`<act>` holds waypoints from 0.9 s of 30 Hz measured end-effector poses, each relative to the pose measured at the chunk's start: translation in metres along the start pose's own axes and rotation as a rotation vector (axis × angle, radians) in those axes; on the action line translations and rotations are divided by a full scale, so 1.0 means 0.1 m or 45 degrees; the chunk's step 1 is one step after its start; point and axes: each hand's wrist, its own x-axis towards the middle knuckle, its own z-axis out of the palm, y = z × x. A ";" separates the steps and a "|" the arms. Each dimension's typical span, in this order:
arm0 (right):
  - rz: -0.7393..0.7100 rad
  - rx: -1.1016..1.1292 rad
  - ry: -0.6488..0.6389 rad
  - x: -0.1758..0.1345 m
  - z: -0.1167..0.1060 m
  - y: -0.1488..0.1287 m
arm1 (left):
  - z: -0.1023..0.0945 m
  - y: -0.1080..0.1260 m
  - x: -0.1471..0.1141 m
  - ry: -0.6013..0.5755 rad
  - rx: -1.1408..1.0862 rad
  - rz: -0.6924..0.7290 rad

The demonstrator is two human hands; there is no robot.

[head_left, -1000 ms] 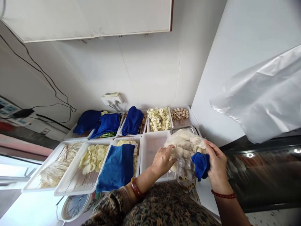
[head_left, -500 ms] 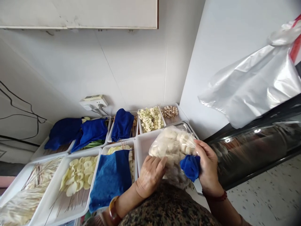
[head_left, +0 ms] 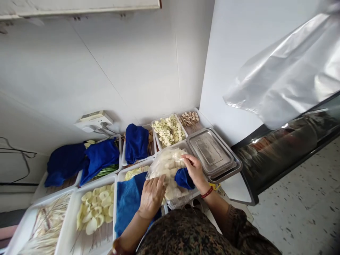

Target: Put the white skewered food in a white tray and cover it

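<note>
A clear plastic bag point(head_left: 168, 161) full of pale, chunky pieces rests over a white tray in front of my body. My left hand point(head_left: 152, 194) is closed on the near left side of the bag, its fingers curled into the plastic. With thumb and fingers my right hand point(head_left: 195, 171) pinches the bag's right edge. A bunched dark blue cloth point(head_left: 183, 179) hangs under that palm, against the bag. The tray below is mostly covered by the bag, and what the pale pieces are I cannot tell for sure.
Left of the bag lie a blue cloth point(head_left: 130, 193) over a tray and sliced pale rounds point(head_left: 97, 207) on skewers. Behind are skewered white florets point(head_left: 168, 131) and brown-striped skewers point(head_left: 190, 119). Metal trays point(head_left: 211, 150) sit at right, a glass-fronted case point(head_left: 287, 141) beyond.
The bag and both hands have shifted left and sit lower over the tray, uncovering the metal trays at right. The camera view has turned somewhat. Both hands keep their hold.
</note>
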 end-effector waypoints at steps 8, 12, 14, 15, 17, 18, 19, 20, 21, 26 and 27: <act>0.232 -0.258 -0.040 -0.09 -0.21 0.94 | 0.51 -0.02 -0.02 -0.378 -0.313 -0.198; 0.252 -0.332 -0.010 -0.11 -0.25 1.02 | 0.57 -0.11 -0.22 -0.113 -0.588 -0.548; 0.238 -0.351 0.023 -0.09 -0.21 1.01 | 0.62 -0.15 -0.33 -0.091 -0.649 -0.767; 0.226 -0.358 0.042 -0.07 -0.19 0.99 | 0.64 -0.15 -0.39 -0.115 -0.690 -0.852; 0.194 -0.370 0.076 -0.03 -0.14 0.93 | 0.71 -0.11 -0.45 -0.174 -0.820 -0.969; 0.174 -0.377 0.087 0.00 -0.12 0.89 | 0.75 -0.07 -0.47 -0.193 -0.901 -1.002; 0.151 -0.386 0.094 0.04 -0.11 0.85 | 0.79 -0.02 -0.46 -0.199 -0.982 -1.022; 0.126 -0.398 0.100 0.08 -0.10 0.82 | 0.84 0.04 -0.45 -0.193 -1.054 -1.034; 0.101 -0.413 0.105 0.12 -0.10 0.79 | 0.88 0.11 -0.42 -0.180 -1.111 -1.045; 0.021 -0.523 0.024 0.27 -0.15 0.79 | 1.08 0.32 -0.22 -0.239 -1.219 -1.140; 0.012 -0.545 -0.035 0.28 -0.17 0.80 | 1.10 0.33 -0.20 -0.260 -1.230 -1.148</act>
